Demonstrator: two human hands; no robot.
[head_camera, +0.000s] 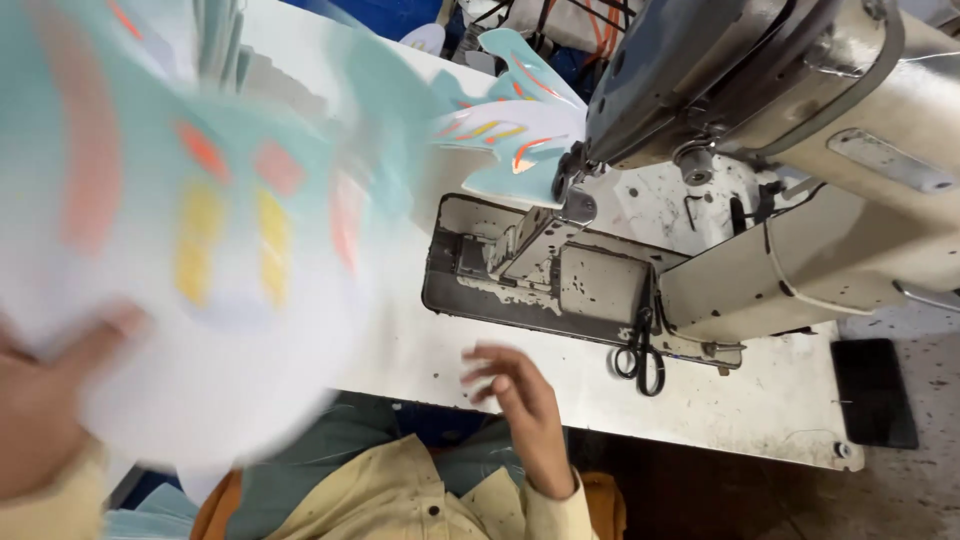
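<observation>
My left hand (40, 400) grips a blurred, seemingly pastel fabric piece (200, 250); my right hand (515, 385) hovers open, fingers loosely spread, over the white surface (420, 340) near the sewing machine (760, 150).

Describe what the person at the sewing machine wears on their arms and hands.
Both hands are bare: no gloves or rings visible. The right hand comes out of a pale yellow sleeve with a buttoned cuff. The left hand is blurred, with the same yellow at its wrist.

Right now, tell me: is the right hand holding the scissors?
No. The right hand hovers open over the table edge, while the scissors lie apart beside the sewing machine.
</observation>
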